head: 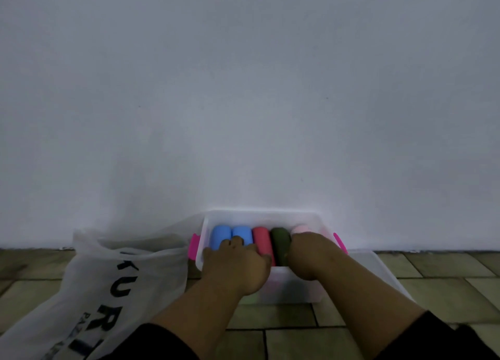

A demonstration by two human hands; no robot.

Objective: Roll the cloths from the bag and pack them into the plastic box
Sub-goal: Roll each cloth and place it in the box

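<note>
Plastic box (259, 214) holds five rolled cloths (261, 238), nearly packed: left hand (238, 267) curls over blue roll (242, 233), right hand (311, 251) on pink roll (300, 228), fingers hidden, grip unclear; bag (121, 265) looks near empty.

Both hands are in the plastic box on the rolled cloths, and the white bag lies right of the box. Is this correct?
No. The head view shows the white bag left of the plastic box. The left hand and right hand are in it, on the rolled cloths.
</note>
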